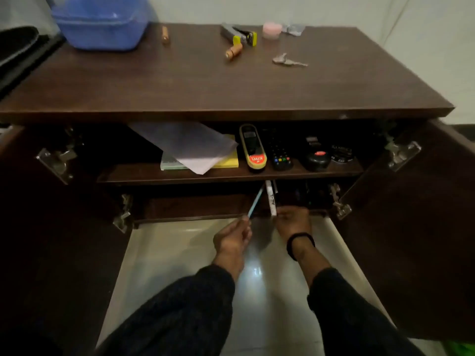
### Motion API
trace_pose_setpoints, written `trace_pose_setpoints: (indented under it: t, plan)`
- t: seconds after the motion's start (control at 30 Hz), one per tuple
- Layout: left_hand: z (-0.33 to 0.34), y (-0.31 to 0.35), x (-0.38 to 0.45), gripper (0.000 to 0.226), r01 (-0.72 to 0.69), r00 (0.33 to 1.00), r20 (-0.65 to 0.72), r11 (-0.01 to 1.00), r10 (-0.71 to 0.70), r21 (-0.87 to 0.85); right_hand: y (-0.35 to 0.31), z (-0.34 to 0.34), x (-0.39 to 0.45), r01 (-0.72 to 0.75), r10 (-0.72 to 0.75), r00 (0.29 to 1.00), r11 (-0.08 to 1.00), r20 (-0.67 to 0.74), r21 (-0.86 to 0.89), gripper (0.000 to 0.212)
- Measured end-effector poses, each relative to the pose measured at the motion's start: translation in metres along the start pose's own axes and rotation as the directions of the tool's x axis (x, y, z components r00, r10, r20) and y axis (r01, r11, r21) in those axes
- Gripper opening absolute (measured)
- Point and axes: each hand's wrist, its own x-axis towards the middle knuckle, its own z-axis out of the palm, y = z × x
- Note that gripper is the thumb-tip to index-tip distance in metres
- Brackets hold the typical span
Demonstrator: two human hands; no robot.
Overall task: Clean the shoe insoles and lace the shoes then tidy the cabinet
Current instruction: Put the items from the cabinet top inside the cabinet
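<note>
Tidying cabinet (231, 114): left hand (232, 240) grip pinches blue pen (255, 203), right hand (293, 222) grip curls round white marker (271, 199), prob. pulling both off bottom shelf to sort.

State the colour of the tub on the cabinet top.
Blue: the tub is translucent plastic, seen in the head view.

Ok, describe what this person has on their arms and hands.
Both arms wear dark, knit-looking long sleeves, pushed up a little so the wrists are bare. The right hand has a black band round its wrist. The left hand wears nothing: no gloves, no rings that can be made out.
</note>
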Motion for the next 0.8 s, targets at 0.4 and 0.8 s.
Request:
trace_pose_setpoints:
  t: [0.4,0.8]
  plan:
    - [0.062,0.013,0.071,0.012,-0.319,0.904,-0.049,0.744,0.426,0.587,-0.027,0.022,0.044,0.001,-0.039,0.976,0.985,-0.214,-0.174,0.013]
    - [0.062,0.056,0.049,0.031,-0.315,0.935,0.274,0.174,0.224,0.933,-0.043,-0.004,0.012,-0.011,-0.031,0.991,0.949,-0.129,-0.314,0.025]
